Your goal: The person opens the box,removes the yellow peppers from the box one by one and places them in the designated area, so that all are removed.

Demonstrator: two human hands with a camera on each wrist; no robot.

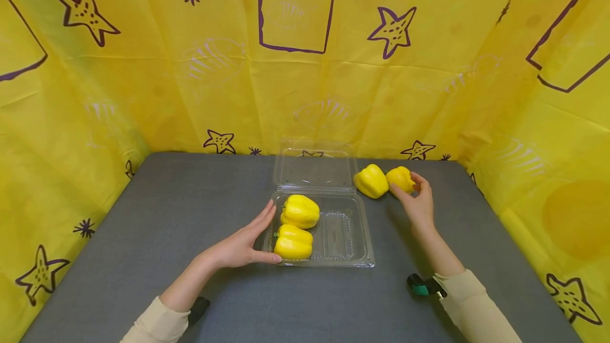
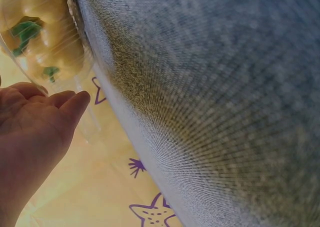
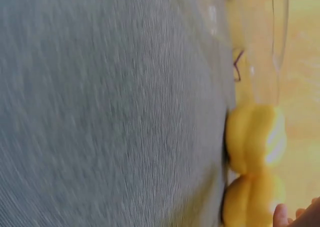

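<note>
Two yellow bell peppers lie one behind the other in the left half of a clear plastic clamshell box. My left hand rests along the box's left side, fingers straight and thumb at the front left corner. Green stems of the boxed peppers show through the plastic in the left wrist view. On the table right of the box, my right hand holds another yellow bell pepper between thumb and fingers. A fourth-looking match, another pepper, sits just left of it, beside the raised lid.
The clear lid stands folded back behind the box. A grey cloth covers the table. Yellow curtains with purple starfish drawings enclose the back and both sides. Dark wrist straps hang below the sleeves.
</note>
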